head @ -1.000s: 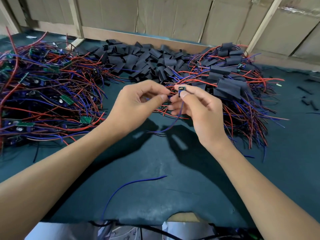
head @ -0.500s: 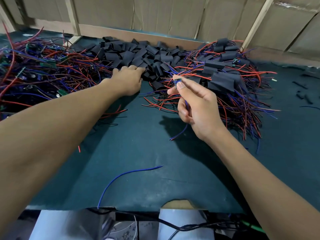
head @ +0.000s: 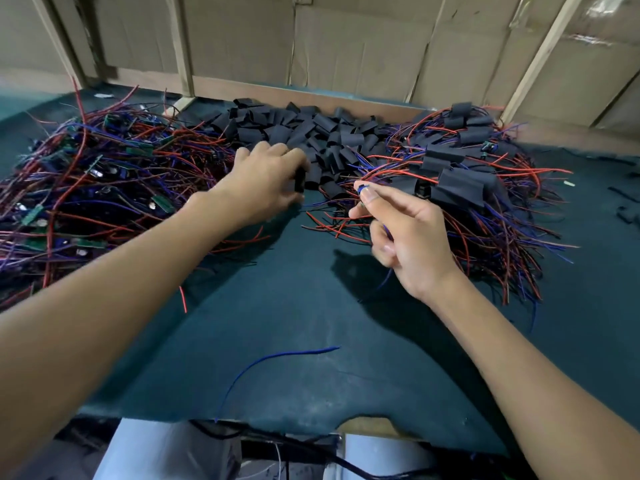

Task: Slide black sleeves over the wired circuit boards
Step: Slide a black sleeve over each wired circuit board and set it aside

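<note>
1. Fingers of the left hand (head: 268, 178) curl around a black sleeve (head: 300, 180), seemingly, at the sleeve pile (head: 311, 133)
2. Right hand (head: 403, 230) pinches a small wired board (head: 362, 189)
3. Bare boards (head: 86, 188) lie left, sleeved ones (head: 464, 181) right

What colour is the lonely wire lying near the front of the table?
Blue. The loose wire shows clearly in the head view, on the dark green table.

a dark green worktop (head: 311, 341) runs under everything. a loose blue wire (head: 270, 362) curves across its near part, and a short red wire scrap (head: 183, 299) lies left of centre. cardboard panels (head: 363, 46) with pale wooden battens (head: 180, 46) stand along the far edge. black cables (head: 277, 445) run below the near edge.
</note>
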